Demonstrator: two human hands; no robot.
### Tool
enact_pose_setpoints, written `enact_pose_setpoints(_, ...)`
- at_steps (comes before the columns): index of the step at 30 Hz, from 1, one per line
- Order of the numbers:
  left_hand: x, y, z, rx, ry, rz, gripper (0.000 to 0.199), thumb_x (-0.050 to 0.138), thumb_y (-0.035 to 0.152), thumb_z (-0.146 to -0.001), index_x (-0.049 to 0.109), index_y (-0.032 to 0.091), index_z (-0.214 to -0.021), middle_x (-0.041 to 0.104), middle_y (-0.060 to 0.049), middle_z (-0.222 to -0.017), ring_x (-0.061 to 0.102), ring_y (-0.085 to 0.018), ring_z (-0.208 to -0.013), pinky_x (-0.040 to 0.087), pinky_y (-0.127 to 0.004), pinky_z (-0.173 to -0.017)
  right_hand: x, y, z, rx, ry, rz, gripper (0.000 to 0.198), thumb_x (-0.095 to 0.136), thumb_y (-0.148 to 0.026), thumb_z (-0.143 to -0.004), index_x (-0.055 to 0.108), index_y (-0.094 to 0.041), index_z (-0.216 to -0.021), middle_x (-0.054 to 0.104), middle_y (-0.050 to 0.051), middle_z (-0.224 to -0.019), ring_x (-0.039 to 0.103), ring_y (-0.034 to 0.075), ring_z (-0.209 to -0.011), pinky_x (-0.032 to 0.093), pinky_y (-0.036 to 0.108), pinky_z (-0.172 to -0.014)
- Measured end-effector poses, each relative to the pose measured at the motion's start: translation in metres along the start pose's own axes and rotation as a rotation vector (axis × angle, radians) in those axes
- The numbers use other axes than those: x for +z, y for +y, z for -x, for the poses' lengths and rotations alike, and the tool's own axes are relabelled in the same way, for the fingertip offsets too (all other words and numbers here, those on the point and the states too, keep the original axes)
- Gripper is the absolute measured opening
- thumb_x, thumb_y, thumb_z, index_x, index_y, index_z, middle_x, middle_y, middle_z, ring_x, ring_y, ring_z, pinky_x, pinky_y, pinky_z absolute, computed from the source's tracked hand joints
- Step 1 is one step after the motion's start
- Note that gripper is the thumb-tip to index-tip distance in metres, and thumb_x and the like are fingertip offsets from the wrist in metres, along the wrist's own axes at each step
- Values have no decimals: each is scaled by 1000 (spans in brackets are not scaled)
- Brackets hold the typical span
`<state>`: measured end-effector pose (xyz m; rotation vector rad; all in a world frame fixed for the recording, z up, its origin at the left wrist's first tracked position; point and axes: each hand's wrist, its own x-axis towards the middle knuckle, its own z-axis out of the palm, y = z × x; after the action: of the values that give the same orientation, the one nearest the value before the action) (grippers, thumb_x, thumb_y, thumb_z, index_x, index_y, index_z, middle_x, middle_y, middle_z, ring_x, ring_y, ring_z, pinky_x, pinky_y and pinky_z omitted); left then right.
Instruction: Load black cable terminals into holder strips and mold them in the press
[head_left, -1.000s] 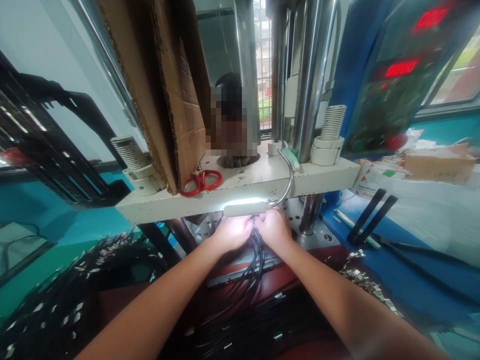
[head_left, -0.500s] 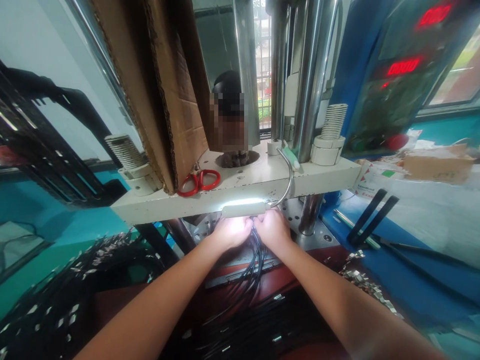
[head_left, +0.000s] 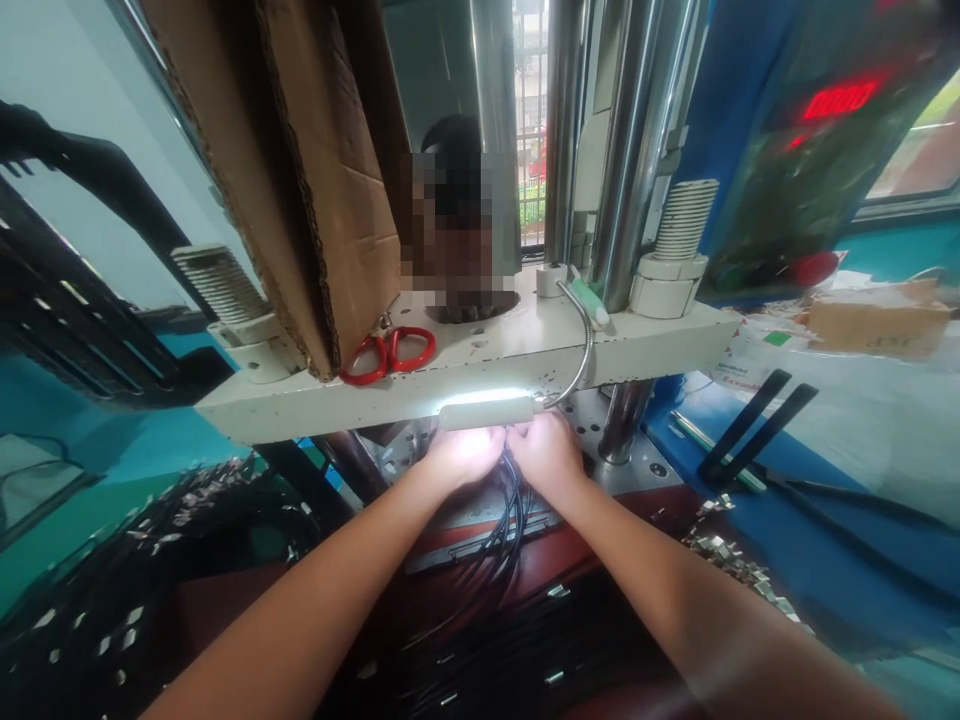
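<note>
Both my hands reach in under the white beam of a press, side by side beneath a lit lamp bar [head_left: 486, 411]. My left hand [head_left: 471, 450] is closed, its fingers washed out by the glare. Close beside it, my right hand [head_left: 545, 448] is closed too, fingertips bent inward at the top of a bunch of black cables [head_left: 516, 515]. The cables hang from between the hands toward me over a metal strip and a dark red surface. What exactly each hand pinches is hidden by the fingers and the lamp.
Red-handled scissors [head_left: 388, 355] and a cardboard sheet [head_left: 341, 190] rest on the press beam [head_left: 495, 350]. More black cables with metal ends [head_left: 480, 650] lie in front. Pliers [head_left: 772, 478] are on the blue surface at right, near small metal parts [head_left: 735, 565].
The view has shifted slightly. My hands stay close together at the top of the cables, with only slight finger movement.
</note>
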<state>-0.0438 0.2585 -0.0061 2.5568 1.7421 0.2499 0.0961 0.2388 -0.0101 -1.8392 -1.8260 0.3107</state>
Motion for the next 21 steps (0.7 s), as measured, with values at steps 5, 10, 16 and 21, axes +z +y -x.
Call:
enact_pose_setpoints(5, -4, 9, 4, 5, 33, -29, 33, 36, 30, -93, 62, 17, -107, 65, -10, -111, 60, -24, -101, 46, -42, -90, -4, 3, 4, -75, 25, 51, 23, 54, -30, -82, 72, -17, -75, 64, 10, -96, 60, 21, -73, 41, 31, -63)
enact_pose_setpoints(10, -6, 13, 5, 39, 58, -49, 36, 33, 30, -91, 64, 16, -106, 66, -11, -112, 61, -25, -100, 46, -40, -89, -17, 9, 6, -122, 95, 60, 27, 48, -32, -88, 71, -18, -92, 66, 10, -97, 60, 23, -89, 42, 32, -78)
enact_pose_setpoints(16, -5, 13, 4, 100, 53, -38, 39, 30, 31, -92, 66, 18, -101, 68, -8, -103, 61, -23, -98, 45, -38, -92, -13, 15, 1, -84, 75, 59, 26, 50, -29, -86, 71, -22, -99, 73, 6, -88, 64, 24, -88, 44, 33, -79)
enact_pose_setpoints(21, -4, 20, -4, 64, 81, -35, 41, 29, 31, -92, 66, 16, -98, 68, -11, -102, 60, -26, -97, 45, -43, -91, -9, 15, -3, -33, 30, 58, 29, 51, -30, -84, 72, -22, -101, 75, 8, -93, 66, 25, -88, 45, 32, -76)
